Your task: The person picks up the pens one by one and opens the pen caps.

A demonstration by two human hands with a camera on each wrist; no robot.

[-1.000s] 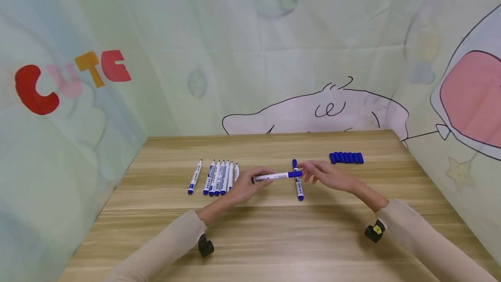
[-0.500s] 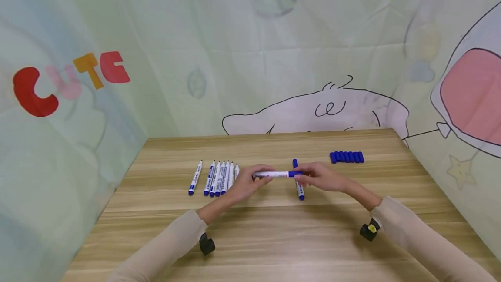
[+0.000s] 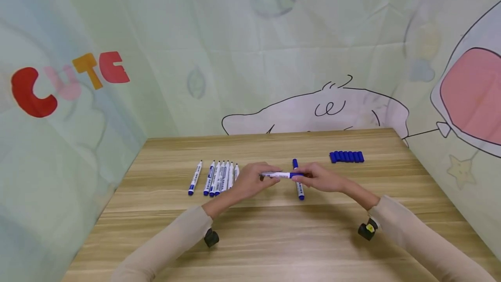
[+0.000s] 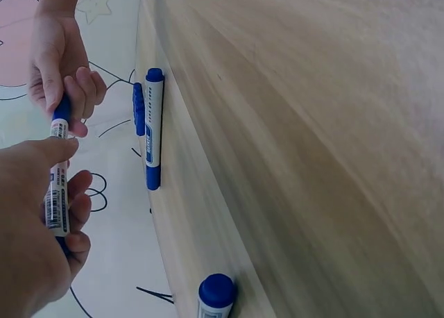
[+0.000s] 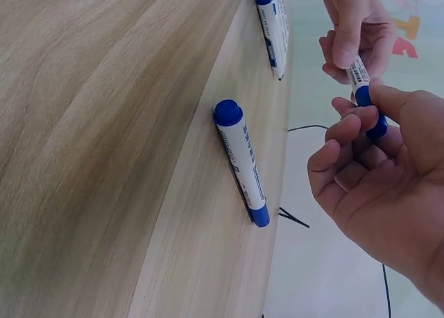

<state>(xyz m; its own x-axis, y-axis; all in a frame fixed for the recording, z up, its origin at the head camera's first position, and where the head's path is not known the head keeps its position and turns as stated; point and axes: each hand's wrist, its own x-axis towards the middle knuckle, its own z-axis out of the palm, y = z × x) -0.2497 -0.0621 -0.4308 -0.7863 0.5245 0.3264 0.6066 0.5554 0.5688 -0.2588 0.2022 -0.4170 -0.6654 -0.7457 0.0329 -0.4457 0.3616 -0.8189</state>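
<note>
Between both hands, above the table, a white marker with a blue cap (image 3: 279, 175) lies level. My left hand (image 3: 253, 181) grips the marker's body, thumb along it, as the left wrist view also shows. At the other end, my right hand (image 3: 325, 178) pinches the blue cap (image 5: 378, 129), which sits on the marker. A second capped marker (image 3: 300, 191) lies on the table just below the right hand, its upper part partly hidden by the fingers. To the left of my left hand is a row of several uncapped markers (image 3: 212, 179), partly covered by that hand.
A single uncapped marker (image 3: 195, 178) lies slightly apart at the left of the row. Several loose blue caps (image 3: 346, 156) stand side by side at the back right of the wooden table (image 3: 266, 238). A printed curtain (image 3: 176, 55) hangs behind the table.
My right hand has come left and taken hold of the cap end of the marker. The left hand, still holding the body, has shifted slightly right. Things on the table stay put.
</note>
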